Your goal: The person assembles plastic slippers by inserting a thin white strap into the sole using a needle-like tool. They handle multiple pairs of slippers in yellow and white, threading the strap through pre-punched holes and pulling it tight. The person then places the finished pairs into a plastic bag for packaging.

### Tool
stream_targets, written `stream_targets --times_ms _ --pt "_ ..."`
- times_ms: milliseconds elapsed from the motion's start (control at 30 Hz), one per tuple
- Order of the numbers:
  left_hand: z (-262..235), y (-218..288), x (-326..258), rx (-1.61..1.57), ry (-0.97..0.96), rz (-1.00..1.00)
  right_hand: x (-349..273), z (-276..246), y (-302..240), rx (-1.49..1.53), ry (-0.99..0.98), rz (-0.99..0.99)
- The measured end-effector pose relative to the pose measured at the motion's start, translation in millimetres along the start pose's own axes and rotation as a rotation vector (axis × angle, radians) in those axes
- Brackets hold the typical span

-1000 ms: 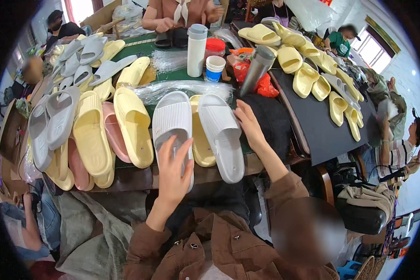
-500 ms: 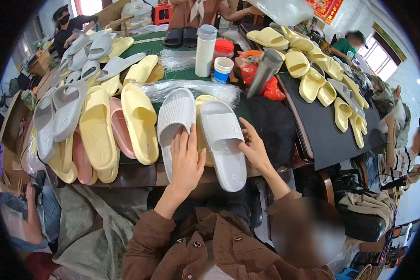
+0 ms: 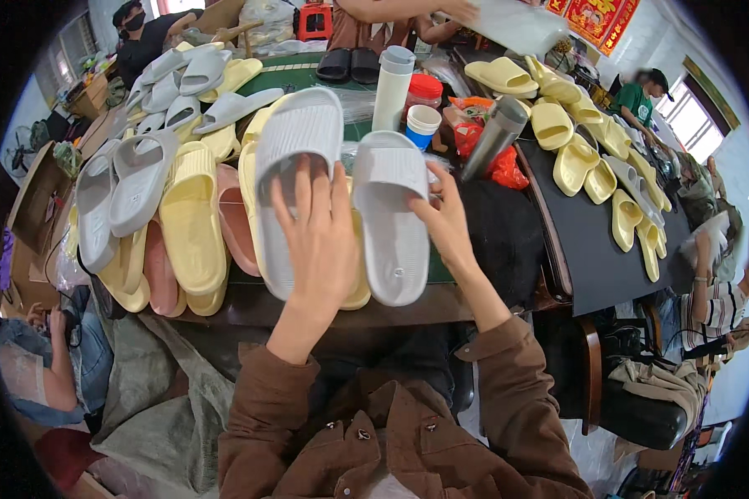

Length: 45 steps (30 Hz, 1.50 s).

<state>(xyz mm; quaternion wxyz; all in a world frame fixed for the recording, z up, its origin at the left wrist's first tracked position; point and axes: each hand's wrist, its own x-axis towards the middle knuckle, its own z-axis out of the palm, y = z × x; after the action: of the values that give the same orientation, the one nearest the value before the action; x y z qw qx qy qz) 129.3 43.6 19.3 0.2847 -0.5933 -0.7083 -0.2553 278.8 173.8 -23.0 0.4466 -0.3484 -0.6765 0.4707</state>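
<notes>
Two white ribbed slide sandals lie side by side before me. My left hand (image 3: 320,241) grips the left white slide (image 3: 295,137), fingers spread over its footbed. My right hand (image 3: 449,224) holds the right white slide (image 3: 389,208) at its right edge. Both slides rest over a yellow slide (image 3: 356,287) that peeks out between them. My brown sleeves come in from below.
Yellow slides (image 3: 193,224), pink slides (image 3: 235,224) and grey slides (image 3: 137,179) are stacked at left. A white tumbler (image 3: 391,79), a paper cup (image 3: 423,125) and a steel flask (image 3: 495,137) stand behind. More yellow slides (image 3: 574,162) lie on the black table at right. Other people sit around.
Both hands have closed onto the white slides and drawn them toward me; the view has tilted so the pair looms larger and nearer.
</notes>
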Motion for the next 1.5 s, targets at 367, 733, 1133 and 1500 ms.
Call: stream_targets --times_ms 367,733,1133,1500 --pt "37 -22 -23 0.007 -0.143 -0.128 -2 22 18 -0.165 -0.223 -0.287" --pt "51 -31 -34 -0.010 -0.172 -0.060 -20 -2 71 -0.525 -0.057 -0.150" --pt "37 -52 -35 0.048 -0.154 -0.048 -29 31 62 -0.250 -0.128 -0.149" --pt "52 -80 -39 0.195 -0.207 -0.033 -65 -4 14 -0.277 -0.375 -0.485"
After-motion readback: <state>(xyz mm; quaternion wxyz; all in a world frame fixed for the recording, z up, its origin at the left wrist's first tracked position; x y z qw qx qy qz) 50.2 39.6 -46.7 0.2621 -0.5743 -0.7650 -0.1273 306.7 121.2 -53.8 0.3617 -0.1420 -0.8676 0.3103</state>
